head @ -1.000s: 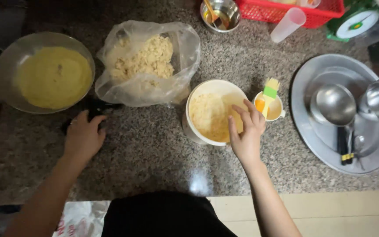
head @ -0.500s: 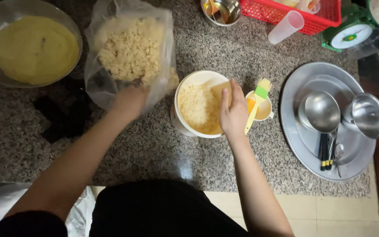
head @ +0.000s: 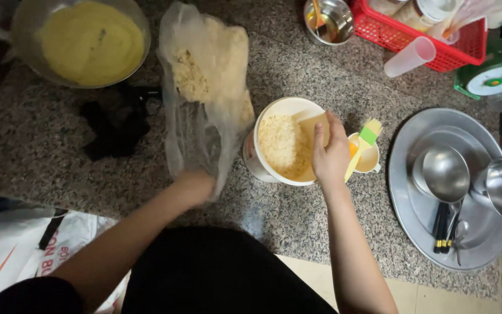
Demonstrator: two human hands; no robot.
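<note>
A speckled granite counter (head: pixel 117 174) carries everything. At its right lies a round metal tray (head: pixel 405 192) with a ladle and cups; at far left sits a metal bowl of yellow batter (head: pixel 91 40). Between them a clear plastic bag of pale crumbs (head: pixel 204 87) is lifted at its near end by the left hand (head: pixel 196 186), whose fingers are hidden behind the film, so the closure cannot be judged. Beside the bag stands a white bowl of crumbs (head: pixel 283 145); the right hand (head: pixel 329 154) rests curled over its rim, gripping nothing visible. A red basket (head: pixel 419 40) and a green scale (head: pixel 498 75) stand behind, with a small cup holding a green brush (head: pixel 367 151) just beside the bowl.
</note>
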